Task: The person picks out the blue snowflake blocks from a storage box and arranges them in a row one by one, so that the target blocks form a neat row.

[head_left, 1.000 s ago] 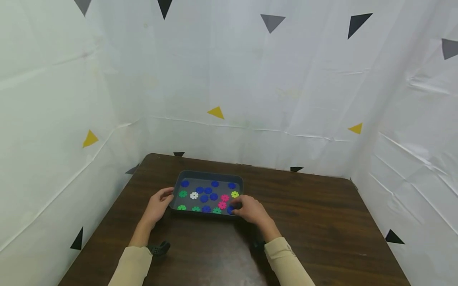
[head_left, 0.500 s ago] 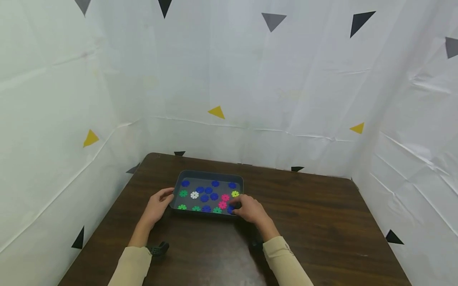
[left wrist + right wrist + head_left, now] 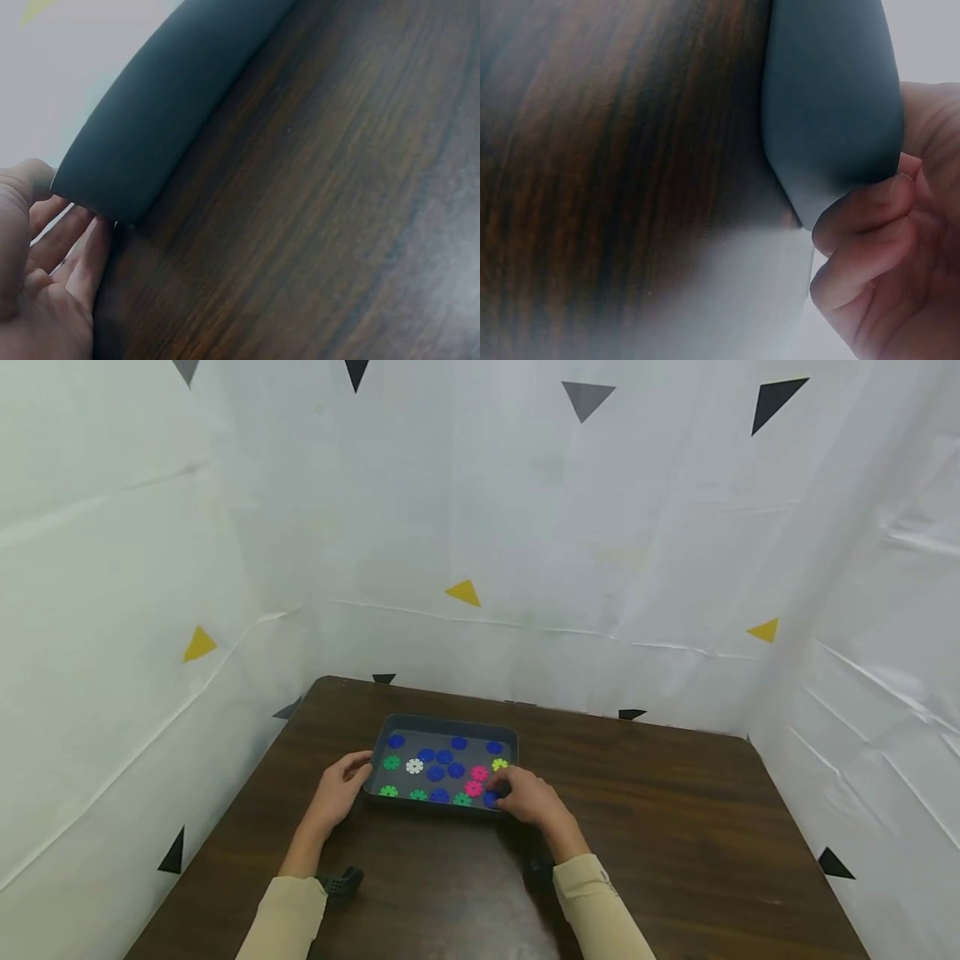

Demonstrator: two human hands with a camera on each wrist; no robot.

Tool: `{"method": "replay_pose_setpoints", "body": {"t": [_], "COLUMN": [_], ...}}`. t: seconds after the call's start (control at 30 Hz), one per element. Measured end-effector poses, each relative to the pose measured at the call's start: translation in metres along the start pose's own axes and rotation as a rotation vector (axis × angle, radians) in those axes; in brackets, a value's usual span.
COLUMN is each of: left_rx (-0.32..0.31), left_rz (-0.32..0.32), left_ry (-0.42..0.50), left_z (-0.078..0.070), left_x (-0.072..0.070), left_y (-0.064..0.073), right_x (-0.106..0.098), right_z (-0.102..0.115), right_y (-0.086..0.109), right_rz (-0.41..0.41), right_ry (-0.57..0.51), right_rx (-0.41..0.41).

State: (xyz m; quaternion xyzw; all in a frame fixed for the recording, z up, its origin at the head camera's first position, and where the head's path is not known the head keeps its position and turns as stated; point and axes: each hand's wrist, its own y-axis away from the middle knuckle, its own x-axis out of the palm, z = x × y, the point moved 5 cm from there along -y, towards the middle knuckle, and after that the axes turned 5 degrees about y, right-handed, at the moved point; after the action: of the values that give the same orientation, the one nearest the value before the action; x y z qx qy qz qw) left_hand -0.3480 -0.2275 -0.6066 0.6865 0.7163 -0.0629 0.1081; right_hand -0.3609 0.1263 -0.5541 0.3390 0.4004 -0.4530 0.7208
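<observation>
A dark grey rectangular tray (image 3: 453, 724) rests on the table, holding small flat flower-shaped plastic discs. My left hand (image 3: 335, 793) grips the tray's left side: in the left wrist view the thumb (image 3: 30, 176) lies at the rim and the other fingers are against the outer wall. At the near right corner, my right hand (image 3: 532, 797) has its thumb and index finger around a blue disc (image 3: 491, 800), partly hidden by them. In the right wrist view its other fingers (image 3: 862, 217) curl outside the tray's corner, while the fingertips inside are hidden.
Several blue discs (image 3: 456, 770) lie among green ones (image 3: 392, 762), two pink discs (image 3: 479, 773), a white disc (image 3: 415, 766) and a yellow disc (image 3: 499, 764). The brown wooden table (image 3: 652, 835) is enclosed by white sheeting (image 3: 525, 510) with coloured triangles.
The whole head view has shifted slightly, so the scene sits a little further right. Both hands keep their places at the tray, and the discs stay put.
</observation>
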Motion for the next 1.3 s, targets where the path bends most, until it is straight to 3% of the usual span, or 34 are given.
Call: {"method": "replay_pose_setpoints", "body": {"t": [0.7, 1.03, 1.3], "left_rx": [0.008, 0.029, 0.012], "left_rz": [-0.023, -0.058, -0.056], "left_ry": [0.009, 0.001, 0.009], "left_z": [0.0035, 0.0012, 0.0039], "left_x": [0.0011, 0.002, -0.0004], "left_y": [-0.0045, -0.003, -0.0056], "right_x": [-0.0023, -0.0036, -0.005], "right_z": [0.0015, 0.0043, 0.0057], "right_y": [-0.0041, 0.0006, 0.0033], "right_rz": [0.011, -0.074, -0.115], "right_ry": [0.066, 0.069, 0.09], "right_rx": [-0.02, 0.003, 0.011]}}
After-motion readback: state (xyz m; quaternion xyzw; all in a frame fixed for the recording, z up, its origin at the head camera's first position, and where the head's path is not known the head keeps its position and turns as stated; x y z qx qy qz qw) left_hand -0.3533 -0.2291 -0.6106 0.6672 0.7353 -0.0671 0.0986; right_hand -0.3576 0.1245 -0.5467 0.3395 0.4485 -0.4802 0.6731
